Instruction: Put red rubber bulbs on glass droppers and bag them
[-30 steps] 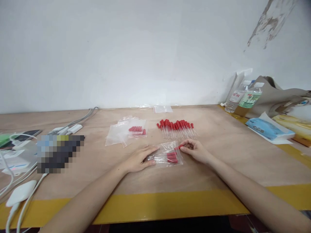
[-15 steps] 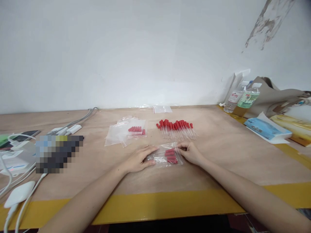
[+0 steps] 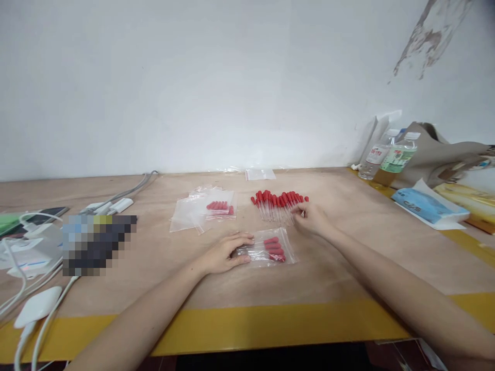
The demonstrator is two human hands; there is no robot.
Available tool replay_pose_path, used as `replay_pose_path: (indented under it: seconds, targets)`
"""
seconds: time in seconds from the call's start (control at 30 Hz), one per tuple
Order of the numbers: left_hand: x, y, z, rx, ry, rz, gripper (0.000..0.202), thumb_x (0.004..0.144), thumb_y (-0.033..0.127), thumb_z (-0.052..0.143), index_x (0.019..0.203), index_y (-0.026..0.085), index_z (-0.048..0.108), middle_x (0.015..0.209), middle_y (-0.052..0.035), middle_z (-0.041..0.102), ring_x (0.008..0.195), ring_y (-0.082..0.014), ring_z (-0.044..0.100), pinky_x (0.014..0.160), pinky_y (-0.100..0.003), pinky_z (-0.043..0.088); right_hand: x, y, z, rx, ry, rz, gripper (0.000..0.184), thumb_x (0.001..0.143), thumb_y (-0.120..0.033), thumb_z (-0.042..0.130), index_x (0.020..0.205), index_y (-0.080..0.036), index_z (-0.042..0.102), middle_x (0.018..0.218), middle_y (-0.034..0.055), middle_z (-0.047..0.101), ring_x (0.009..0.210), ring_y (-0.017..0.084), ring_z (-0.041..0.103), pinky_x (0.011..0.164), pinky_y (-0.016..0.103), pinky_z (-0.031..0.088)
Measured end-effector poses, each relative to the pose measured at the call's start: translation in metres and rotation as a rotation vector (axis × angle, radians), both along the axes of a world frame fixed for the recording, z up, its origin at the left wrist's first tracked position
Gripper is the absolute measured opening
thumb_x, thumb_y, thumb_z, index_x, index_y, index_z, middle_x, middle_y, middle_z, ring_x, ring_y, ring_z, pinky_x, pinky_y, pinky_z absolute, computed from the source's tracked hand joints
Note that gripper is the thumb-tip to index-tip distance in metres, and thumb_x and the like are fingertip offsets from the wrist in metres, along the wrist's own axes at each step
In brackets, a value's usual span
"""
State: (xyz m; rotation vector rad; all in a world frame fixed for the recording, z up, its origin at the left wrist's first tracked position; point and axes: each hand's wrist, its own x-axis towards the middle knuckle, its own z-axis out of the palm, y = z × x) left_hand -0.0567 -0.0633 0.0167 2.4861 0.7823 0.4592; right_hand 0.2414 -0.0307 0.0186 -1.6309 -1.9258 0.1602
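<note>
A clear zip-lock bag [image 3: 255, 252] with several red-bulbed droppers [image 3: 275, 251] inside lies flat on the table. My left hand [image 3: 228, 252] grips its left end, thumb and fingers resting along the plastic. Behind the bag is a row of loose glass droppers [image 3: 278, 201], their red bulbs facing the wall. My right hand [image 3: 309, 217] is at the row's right end, fingers bent and drawn together; what sits between the fingertips, if anything, is hidden.
Left of the row lie flat zip bags [image 3: 187, 214], with a filled bag [image 3: 220, 207] on top. Another bag [image 3: 261, 174] rests near the wall. Cables and chargers [image 3: 38, 247] crowd the left side. Bottles [image 3: 396, 157] and a tissue pack [image 3: 427, 206] stand at right.
My right hand has let go of the bag's right edge and moved up and right to the loose droppers. My left hand has stayed on the bag.
</note>
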Motion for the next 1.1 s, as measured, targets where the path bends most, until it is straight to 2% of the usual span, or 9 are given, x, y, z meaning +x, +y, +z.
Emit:
replay_pose_path:
  seconds: [0.13,0.27,0.4,0.57,0.7,0.8,0.87,0.97,1.1]
  targets:
    - [0.000,0.001,-0.001,-0.008,-0.007,-0.006,0.041,0.081,0.041,0.051,0.119,0.025,0.049,0.131,-0.0062,0.045,0.120,-0.0212,0.041,0.102,-0.039,0.029,-0.011,0.032,0.014,0.042,-0.164,-0.194,0.023,0.076,-0.032,0.048,0.081,-0.018,0.065,0.079,0.0063,0.065,0.073,0.018,0.058,0.065,0.028,0.040]
    - [0.000,0.001,0.000,0.005,-0.009,-0.021,0.042,0.082,0.040,0.051,0.120,0.024,0.048,0.130,-0.0064,0.046,0.119,-0.0204,0.042,0.103,-0.039,0.028,-0.025,0.051,0.011,-0.104,-0.156,-0.334,0.026,0.072,-0.039,0.051,0.073,-0.016,0.064,0.077,0.0106,0.064,0.074,0.022,0.059,0.062,0.029,0.040]
    - [0.001,0.001,0.002,0.015,0.008,-0.020,0.043,0.082,0.040,0.050,0.121,0.023,0.047,0.130,-0.0067,0.045,0.120,-0.0196,0.041,0.103,-0.038,0.028,-0.028,0.054,0.011,-0.172,-0.010,-0.384,0.020,0.069,-0.034,0.055,0.067,-0.017,0.064,0.075,0.0121,0.065,0.076,0.025,0.061,0.062,0.031,0.041]
    - [0.001,0.001,0.002,0.006,0.009,-0.017,0.043,0.082,0.041,0.050,0.121,0.023,0.047,0.131,-0.0067,0.045,0.120,-0.0202,0.041,0.103,-0.038,0.029,-0.018,0.048,0.021,-0.142,0.107,-0.380,0.025,0.073,-0.037,0.049,0.061,-0.018,0.060,0.071,0.0080,0.065,0.072,0.021,0.061,0.060,0.028,0.041]
    - [0.000,0.002,0.000,-0.001,0.011,-0.012,0.043,0.082,0.041,0.051,0.121,0.023,0.048,0.131,-0.0072,0.044,0.121,-0.0203,0.040,0.103,-0.038,0.028,-0.008,0.030,0.020,-0.090,0.575,-0.217,0.026,0.071,-0.042,0.053,0.072,-0.016,0.055,0.065,0.0039,0.062,0.056,0.013,0.056,0.052,0.023,0.041]
    - [0.000,0.001,0.001,-0.003,0.017,-0.007,0.044,0.081,0.041,0.051,0.121,0.023,0.048,0.132,-0.0065,0.044,0.121,-0.0202,0.039,0.102,-0.037,0.030,-0.004,0.007,0.006,-0.062,0.951,-0.067,0.040,0.061,-0.044,0.063,0.086,-0.018,0.044,0.054,-0.0054,0.054,0.042,0.008,0.046,0.043,0.021,0.036]
    - [0.000,0.001,0.001,-0.001,0.020,-0.005,0.044,0.082,0.041,0.051,0.122,0.023,0.047,0.132,-0.0064,0.043,0.121,-0.0198,0.039,0.102,-0.037,0.030,-0.004,-0.007,-0.006,-0.048,1.046,-0.027,0.051,0.058,-0.044,0.066,0.093,-0.021,0.038,0.052,-0.0091,0.052,0.041,0.007,0.046,0.043,0.020,0.037]
    - [-0.001,0.001,0.001,0.004,0.027,-0.003,0.044,0.082,0.041,0.050,0.122,0.024,0.047,0.132,-0.0062,0.043,0.121,-0.0196,0.040,0.101,-0.036,0.031,-0.008,-0.022,-0.022,-0.059,1.147,-0.044,0.051,0.058,-0.044,0.068,0.094,-0.022,0.038,0.055,-0.0086,0.054,0.045,0.009,0.052,0.045,0.020,0.041]
    - [-0.001,0.002,0.000,0.011,0.031,0.001,0.043,0.082,0.041,0.051,0.121,0.024,0.047,0.132,-0.0053,0.044,0.121,-0.0196,0.040,0.102,-0.037,0.030,-0.019,-0.031,-0.026,-0.135,1.352,-0.077,0.047,0.057,-0.041,0.070,0.086,-0.023,0.038,0.063,-0.0053,0.059,0.054,0.011,0.060,0.053,0.023,0.047]
